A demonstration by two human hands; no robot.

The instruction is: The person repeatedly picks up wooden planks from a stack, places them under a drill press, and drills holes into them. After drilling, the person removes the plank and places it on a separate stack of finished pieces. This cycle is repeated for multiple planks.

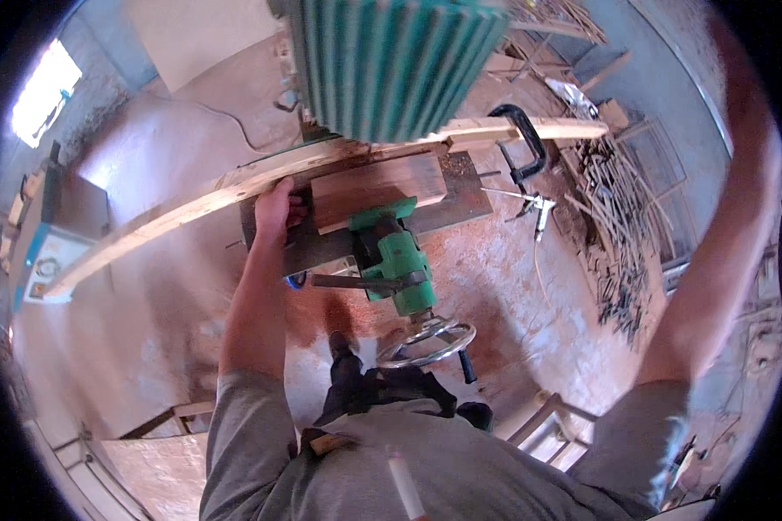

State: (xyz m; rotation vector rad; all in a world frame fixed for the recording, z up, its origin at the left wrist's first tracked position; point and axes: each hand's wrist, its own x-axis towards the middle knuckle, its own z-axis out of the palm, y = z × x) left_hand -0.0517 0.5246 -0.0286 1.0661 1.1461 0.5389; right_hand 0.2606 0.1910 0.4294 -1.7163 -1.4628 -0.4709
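Observation:
My left hand [276,210] is at the left end of the machine's dark metal table [465,204]. Its thumb points up against the long, pale wooden beam [208,198]. The other fingers bend loosely to the right, apart from the thumb, with no object visible between them. Just right of those fingers lies a reddish-brown wooden block [378,187], along the beam. A green clamp [404,260] with a shiny handwheel [427,343] stands on the near side of the block. My right arm reaches up at the far right; its hand is lost beyond the dark rim.
A ribbed green machine housing [395,65] hangs over the beam. A black C-clamp [530,143] grips the beam's right part. An air blow gun [537,207] hangs beside the table. Thin sticks [621,195] are piled at right; a pale cabinet [56,252] stands at left.

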